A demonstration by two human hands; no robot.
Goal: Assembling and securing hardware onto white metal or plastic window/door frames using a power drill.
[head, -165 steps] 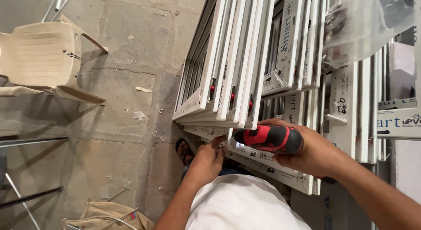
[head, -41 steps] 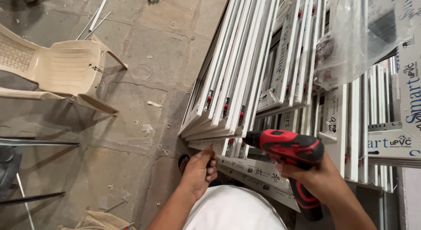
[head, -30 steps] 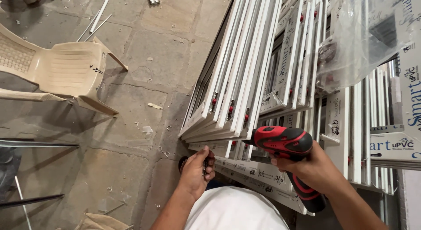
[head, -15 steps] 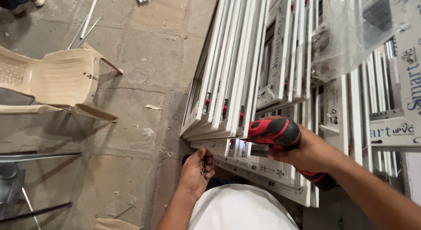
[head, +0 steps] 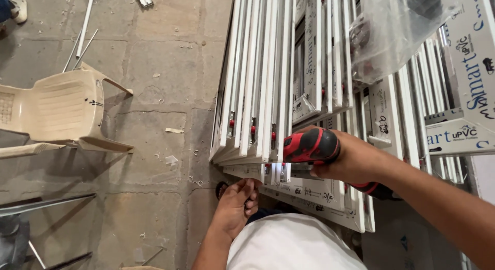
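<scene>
While gripping red drill, right hand (white ribbed frames)

Red drill pushed in against the white frame stack, left hand dropped lower

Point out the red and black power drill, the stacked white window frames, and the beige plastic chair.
red and black power drill [head: 311, 145], head view, on its red body.
stacked white window frames [head: 258, 84], head view, on a white rail.
beige plastic chair [head: 62, 105], head view, on its seat.
</scene>
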